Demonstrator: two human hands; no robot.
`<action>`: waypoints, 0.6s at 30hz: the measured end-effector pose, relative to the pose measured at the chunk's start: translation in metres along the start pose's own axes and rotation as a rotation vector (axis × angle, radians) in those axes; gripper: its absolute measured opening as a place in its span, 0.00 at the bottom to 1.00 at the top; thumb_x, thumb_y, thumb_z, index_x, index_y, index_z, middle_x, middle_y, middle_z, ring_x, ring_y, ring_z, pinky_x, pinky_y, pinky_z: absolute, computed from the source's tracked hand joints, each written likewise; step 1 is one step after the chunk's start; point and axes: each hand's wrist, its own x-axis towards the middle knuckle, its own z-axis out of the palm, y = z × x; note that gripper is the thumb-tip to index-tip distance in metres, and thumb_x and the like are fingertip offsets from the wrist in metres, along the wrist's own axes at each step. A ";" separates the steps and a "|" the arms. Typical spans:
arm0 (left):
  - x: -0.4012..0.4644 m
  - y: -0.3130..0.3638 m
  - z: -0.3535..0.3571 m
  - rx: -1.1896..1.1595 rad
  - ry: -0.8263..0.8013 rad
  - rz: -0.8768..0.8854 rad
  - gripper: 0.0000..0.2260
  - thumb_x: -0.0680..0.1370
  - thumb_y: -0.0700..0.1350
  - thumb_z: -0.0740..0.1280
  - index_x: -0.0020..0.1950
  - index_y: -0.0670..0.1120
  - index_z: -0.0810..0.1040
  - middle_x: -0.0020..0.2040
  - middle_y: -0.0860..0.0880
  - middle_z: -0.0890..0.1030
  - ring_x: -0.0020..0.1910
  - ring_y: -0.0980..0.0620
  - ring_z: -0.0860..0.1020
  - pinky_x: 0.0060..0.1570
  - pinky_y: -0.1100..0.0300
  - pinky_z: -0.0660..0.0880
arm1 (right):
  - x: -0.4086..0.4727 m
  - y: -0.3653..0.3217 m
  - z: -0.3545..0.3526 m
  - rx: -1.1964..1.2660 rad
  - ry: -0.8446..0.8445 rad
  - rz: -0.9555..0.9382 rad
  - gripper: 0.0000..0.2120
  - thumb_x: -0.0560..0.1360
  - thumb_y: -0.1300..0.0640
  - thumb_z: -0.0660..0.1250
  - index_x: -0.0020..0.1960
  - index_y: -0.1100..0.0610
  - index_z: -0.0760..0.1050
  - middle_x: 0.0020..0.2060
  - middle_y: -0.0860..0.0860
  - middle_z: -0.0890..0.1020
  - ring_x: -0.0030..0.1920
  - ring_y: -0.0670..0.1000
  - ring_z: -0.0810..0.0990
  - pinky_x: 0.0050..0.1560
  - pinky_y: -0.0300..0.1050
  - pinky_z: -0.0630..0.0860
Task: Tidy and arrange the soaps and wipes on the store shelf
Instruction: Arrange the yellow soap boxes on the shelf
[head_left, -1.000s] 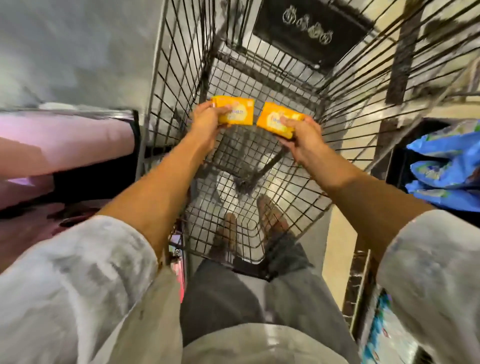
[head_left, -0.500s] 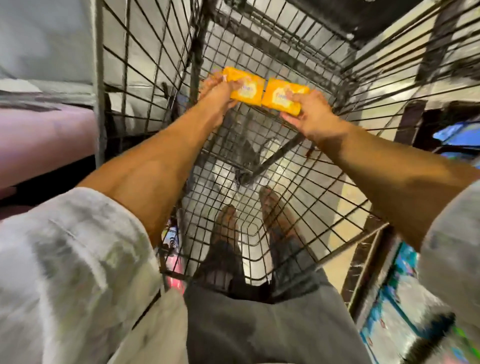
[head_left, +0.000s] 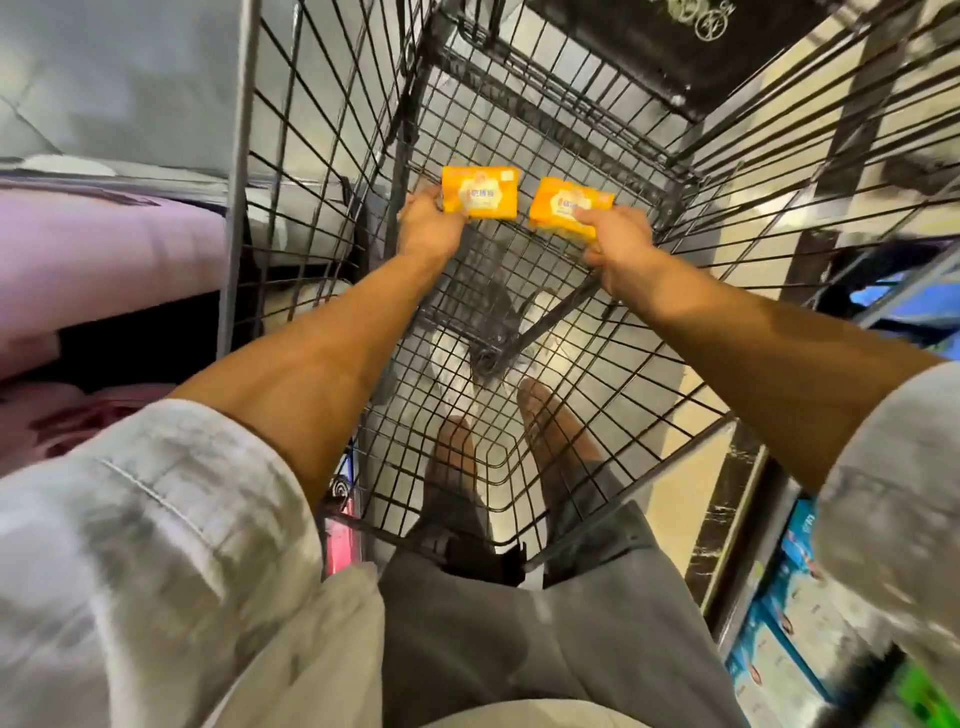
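Note:
I look straight down into a black wire shopping cart (head_left: 613, 395). My left hand (head_left: 428, 226) grips an orange-yellow soap packet (head_left: 480, 191) by its left end. My right hand (head_left: 621, 248) pinches a second orange soap packet (head_left: 569, 213) along its lower right edge. Both packets are held side by side, a small gap between them, low over the cart's wire floor near its far end. No shelf of soaps or wipes shows here.
The cart's tall wire sides rise left and right of my arms. Pink bedding packs (head_left: 98, 260) fill a shelf at the left. Blue boxes (head_left: 779, 613) stand low at the right. A black panel (head_left: 675, 41) hangs at the cart's far end. My feet show through the wire floor.
Both hands have moved deeper into the cart with the soap packets. The packets, touching end to end half a second ago, now sit slightly apart. The camera has tilted further down.

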 end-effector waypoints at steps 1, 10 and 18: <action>-0.012 0.000 -0.006 0.019 0.001 0.010 0.21 0.84 0.45 0.67 0.75 0.42 0.71 0.68 0.44 0.77 0.59 0.48 0.77 0.60 0.58 0.75 | -0.006 -0.001 -0.003 -0.038 0.006 -0.029 0.17 0.76 0.56 0.74 0.59 0.54 0.70 0.57 0.53 0.76 0.39 0.47 0.71 0.34 0.42 0.67; -0.173 0.009 -0.082 0.358 0.165 0.234 0.14 0.85 0.50 0.61 0.61 0.42 0.78 0.56 0.40 0.80 0.52 0.41 0.80 0.46 0.50 0.75 | -0.159 -0.030 -0.027 -0.786 -0.142 -0.639 0.21 0.81 0.53 0.69 0.73 0.56 0.75 0.65 0.56 0.80 0.64 0.57 0.78 0.67 0.52 0.74; -0.354 -0.003 -0.115 0.308 0.561 0.151 0.18 0.84 0.51 0.62 0.66 0.39 0.77 0.61 0.36 0.79 0.62 0.34 0.76 0.60 0.41 0.74 | -0.324 -0.023 -0.037 -1.273 -0.501 -1.281 0.21 0.84 0.50 0.64 0.73 0.60 0.73 0.65 0.60 0.78 0.64 0.61 0.77 0.63 0.57 0.75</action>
